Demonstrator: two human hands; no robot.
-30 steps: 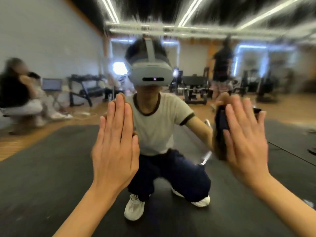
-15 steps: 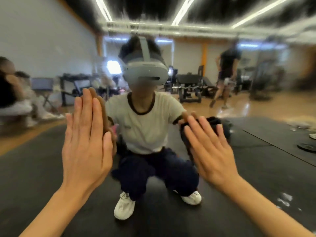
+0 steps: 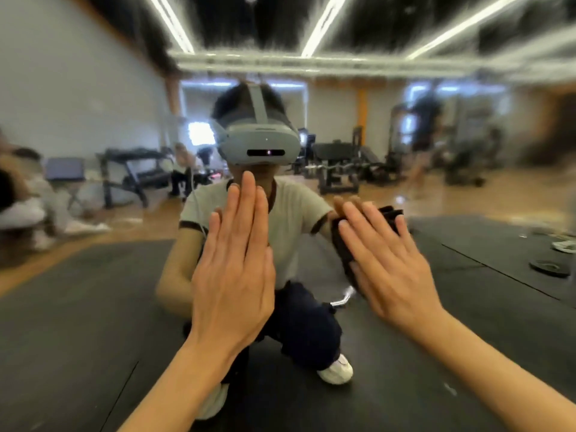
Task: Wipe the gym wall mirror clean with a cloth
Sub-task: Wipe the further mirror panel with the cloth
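Right hand (image 3: 392, 269), fingers straight and slightly apart, presses a dark cloth (image 3: 344, 244) flat against the mirror (image 3: 93, 307) right of center, while the left hand (image 3: 233, 275), fingers straight and together, lies flat on the glass at center.

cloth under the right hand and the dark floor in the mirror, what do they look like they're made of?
Cloth: soft dark fabric, matte, possibly microfibre; it bunches and folds under the flat right hand. Floor mats: likely rubber, matte dark grey, with seams between sheets; blur hides any texture.
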